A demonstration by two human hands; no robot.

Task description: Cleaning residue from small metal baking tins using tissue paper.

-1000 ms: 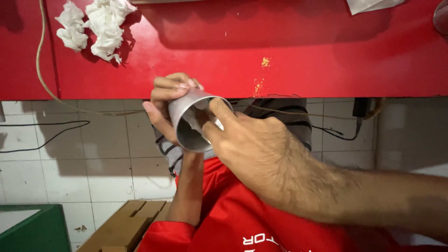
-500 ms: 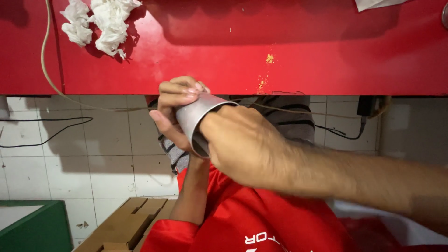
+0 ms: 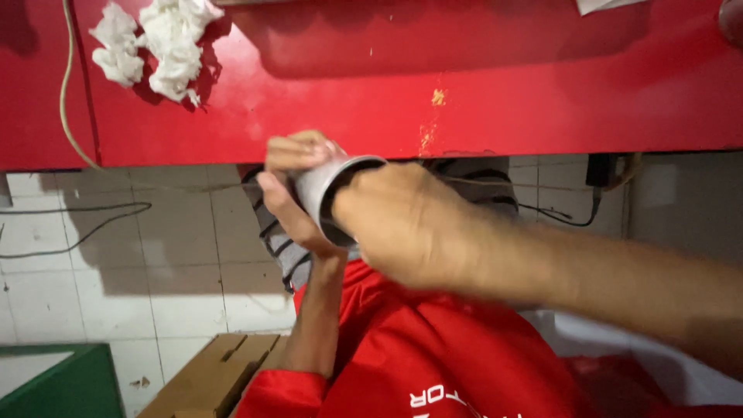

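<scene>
Below the red counter (image 3: 464, 101), the left hand (image 3: 298, 190) grips a grey cup (image 3: 325, 193); the right hand (image 3: 406, 224) has now pushed into its mouth, fingers hidden, probably wiping inside.

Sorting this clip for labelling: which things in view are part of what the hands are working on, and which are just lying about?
In hand:
- grey cup, gripped by the left hand
- right hand, fingers pushed inside the cup

Lying about:
- crumpled white tissues on the red counter
- cardboard box
- green bin
- cables on the tiled wall
</scene>
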